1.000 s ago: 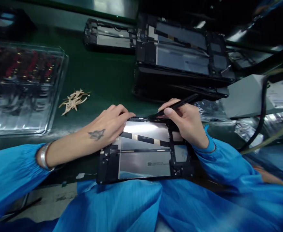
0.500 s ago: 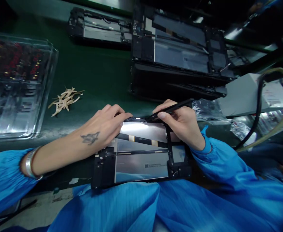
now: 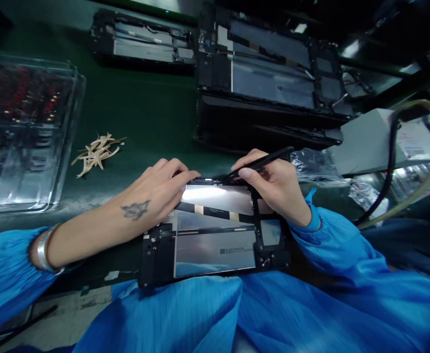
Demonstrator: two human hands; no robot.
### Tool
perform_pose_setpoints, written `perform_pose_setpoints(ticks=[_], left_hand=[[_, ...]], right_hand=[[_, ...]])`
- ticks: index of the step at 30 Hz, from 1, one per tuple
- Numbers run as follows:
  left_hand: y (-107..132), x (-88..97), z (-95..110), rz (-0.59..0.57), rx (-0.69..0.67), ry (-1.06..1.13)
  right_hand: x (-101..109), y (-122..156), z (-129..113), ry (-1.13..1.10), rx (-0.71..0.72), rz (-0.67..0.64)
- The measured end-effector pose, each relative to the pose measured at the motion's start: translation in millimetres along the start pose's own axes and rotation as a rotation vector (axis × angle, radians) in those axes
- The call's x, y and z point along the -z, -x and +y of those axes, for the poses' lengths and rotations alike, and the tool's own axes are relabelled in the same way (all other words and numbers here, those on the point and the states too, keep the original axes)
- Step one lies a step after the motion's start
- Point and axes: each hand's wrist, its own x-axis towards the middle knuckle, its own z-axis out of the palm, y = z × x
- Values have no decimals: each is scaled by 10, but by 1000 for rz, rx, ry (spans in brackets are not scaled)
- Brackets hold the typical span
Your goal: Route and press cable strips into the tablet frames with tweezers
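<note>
With right fingers (image 3: 245,160), pinching a slim black tool (image 3: 274,156); with left fingers (image 3: 185,177), touching the device (image 3: 215,247) beneath, cannot tell if gripping.

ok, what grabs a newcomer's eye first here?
Likely the open device at lower center, its silvery panels shining, with the left hand at its far edge and the right hand holding a black tool there. Next, the pale strips heaped on the green bench, left of center. Then the stacked devices, upper right.
</note>
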Motion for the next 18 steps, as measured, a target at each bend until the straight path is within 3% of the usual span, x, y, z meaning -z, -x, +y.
perform_pose_setpoints(ticks=[7,12,14,18], left_hand=[[-18,-5,15,0,-7,15],[24,245,249,-67,50,-64],[69,359,258,-100,58,-103],[183,425,169,-34,53,-180]], right_hand=[[-14,-9,15,3,6,11],[53,46,32,54,-40,185],[59,35,91,98,-110,189],[4,3,101,59,-1,137]])
